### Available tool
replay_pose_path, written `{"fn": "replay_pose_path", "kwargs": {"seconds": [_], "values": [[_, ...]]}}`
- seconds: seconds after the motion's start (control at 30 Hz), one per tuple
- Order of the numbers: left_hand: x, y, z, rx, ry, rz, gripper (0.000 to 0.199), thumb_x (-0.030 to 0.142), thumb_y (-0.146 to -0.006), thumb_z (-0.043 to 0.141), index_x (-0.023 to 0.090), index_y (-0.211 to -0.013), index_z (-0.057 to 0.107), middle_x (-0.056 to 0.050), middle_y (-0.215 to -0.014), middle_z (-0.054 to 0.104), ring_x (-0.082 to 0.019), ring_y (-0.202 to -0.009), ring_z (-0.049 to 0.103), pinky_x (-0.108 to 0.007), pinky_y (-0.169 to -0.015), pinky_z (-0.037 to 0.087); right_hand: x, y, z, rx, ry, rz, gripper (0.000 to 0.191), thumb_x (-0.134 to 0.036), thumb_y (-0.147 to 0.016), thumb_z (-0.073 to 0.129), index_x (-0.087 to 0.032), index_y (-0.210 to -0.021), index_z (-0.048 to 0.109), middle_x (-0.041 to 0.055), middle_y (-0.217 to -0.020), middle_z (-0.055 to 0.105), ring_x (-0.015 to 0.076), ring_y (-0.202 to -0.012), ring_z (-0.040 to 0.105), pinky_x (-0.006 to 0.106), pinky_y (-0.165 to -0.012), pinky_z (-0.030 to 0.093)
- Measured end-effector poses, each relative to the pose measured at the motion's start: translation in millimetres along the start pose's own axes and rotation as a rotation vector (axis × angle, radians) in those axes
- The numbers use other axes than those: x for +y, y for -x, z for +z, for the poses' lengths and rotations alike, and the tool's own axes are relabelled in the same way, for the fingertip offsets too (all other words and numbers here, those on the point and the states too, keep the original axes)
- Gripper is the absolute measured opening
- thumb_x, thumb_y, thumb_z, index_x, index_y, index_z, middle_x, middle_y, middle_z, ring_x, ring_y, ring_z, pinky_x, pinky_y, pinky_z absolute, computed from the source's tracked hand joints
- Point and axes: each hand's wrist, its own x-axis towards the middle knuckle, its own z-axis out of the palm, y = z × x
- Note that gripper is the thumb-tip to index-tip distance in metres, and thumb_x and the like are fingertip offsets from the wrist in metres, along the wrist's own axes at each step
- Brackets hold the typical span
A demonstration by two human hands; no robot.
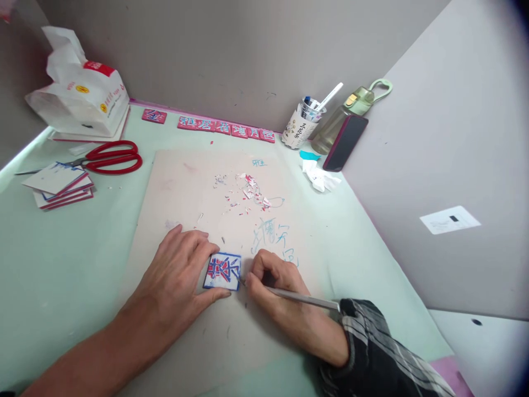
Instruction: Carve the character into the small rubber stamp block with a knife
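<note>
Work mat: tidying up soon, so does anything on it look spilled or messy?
Yes. Small red and white shavings lie scattered on the mat, beyond the square block. Blue scribbles also mark the mat.

- One small square block (222, 271) under my left hand (177, 275).
- One carving tool (301, 298) in my right hand (275, 281).
- One pair of red scissors (108, 157).
- One phone (345, 142), one water bottle (351, 113), one paper cup (300, 127).
- One tissue pack (82, 96).
</note>
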Motion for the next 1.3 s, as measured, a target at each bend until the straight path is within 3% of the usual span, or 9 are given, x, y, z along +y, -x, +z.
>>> {"fn": "replay_pose_path", "kwargs": {"seconds": [0.13, 0.27, 0.43, 0.6, 0.83, 1.13, 1.3], "values": [[0.9, 2.6, -3.1, -0.028, 0.025, -0.002, 0.056, 0.039, -0.075, 0.085, 0.023, -0.11, 0.045, -0.009, -0.109, 0.061, -0.036, -0.115, 0.06, -0.066, -0.114, 0.034, 2.0, -0.6, 0.4, 0.002, -0.003, 0.028, 0.019, -0.025, -0.081, 0.05, -0.023, -0.065, 0.04, -0.0048, -0.06, 0.042, 0.013, -0.059, 0.036, 0.028, -0.057, 0.029], [-5.2, 7.1, -13.6, -0.131, 0.083, -0.026, 0.053, 0.037, -0.071, 0.086, 0.026, -0.102, 0.045, -0.008, -0.111, 0.061, -0.038, -0.126, 0.056, -0.066, -0.114, 0.035, 2.3, -1.4, 0.0, 0.01, -0.011, 0.036, 0.018, -0.026, -0.08, 0.051, -0.023, -0.065, 0.041, -0.0047, -0.06, 0.042, 0.0133, -0.059, 0.036, 0.027, -0.056, 0.029], [-13.9, 12.8, -19.8, -0.263, 0.16, 0.052, 0.03, 0.028, -0.084, 0.074, 0.029, -0.099, 0.049, -0.004, -0.112, 0.064, -0.033, -0.133, 0.053, -0.061, -0.116, 0.037, 3.4, -1.4, -0.2, 0.023, -0.02, 0.029, 0.019, -0.025, -0.08, 0.051, -0.024, -0.065, 0.04, -0.0053, -0.059, 0.041, 0.0128, -0.058, 0.035, 0.027, -0.055, 0.029], [-6.5, 11.1, -16.0, -0.224, 0.191, 0.069, 0.019, 0.022, -0.088, 0.069, 0.027, -0.094, 0.052, -0.005, -0.124, 0.064, -0.032, -0.135, 0.05, -0.061, -0.115, 0.037, 7.0, -1.2, 0.0, 0.036, -0.038, 0.023, 0.02, -0.023, -0.082, 0.052, -0.023, -0.066, 0.041, -0.0057, -0.061, 0.043, 0.012, -0.058, 0.037, 0.026, -0.054, 0.029], [10.2, 2.5, -16.4, -0.134, 0.213, 0.062, 0.03, 0.013, -0.076, 0.076, 0.025, -0.08, 0.048, -0.002, -0.101, 0.069, -0.034, -0.119, 0.061, -0.069, -0.111, 0.034, 5.3, 0.0, 2.1, 0.059, -0.048, 0.012, 0.021, -0.023, -0.084, 0.052, -0.023, -0.066, 0.041, -0.0053, -0.061, 0.043, 0.0123, -0.059, 0.038, 0.027, -0.056, 0.03], [7.5, 5.1, -16.7, -0.172, 0.205, 0.07, 0.026, 0.018, -0.084, 0.071, 0.026, -0.083, 0.046, 0.0, -0.1, 0.068, -0.031, -0.124, 0.058, -0.064, -0.115, 0.03, 1.4, 2.6, 2.5, 0.045, -0.035, 0.017, 0.022, -0.025, -0.085, 0.052, -0.023, -0.067, 0.04, -0.0043, -0.062, 0.043, 0.0137, -0.061, 0.038, 0.028, -0.058, 0.03], [11.5, 4.0, -14.9, -0.112, 0.205, 0.05, 0.031, 0.017, -0.081, 0.072, 0.026, -0.081, 0.043, 0.0, -0.094, 0.067, -0.032, -0.119, 0.061, -0.065, -0.113, 0.031, -0.5, 4.4, 2.5, 0.042, -0.02, 0.025, 0.021, -0.026, -0.086, 0.051, -0.024, -0.067, 0.04, -0.0039, -0.063, 0.043, 0.0144, -0.062, 0.038, 0.029, -0.059, 0.03]]}}
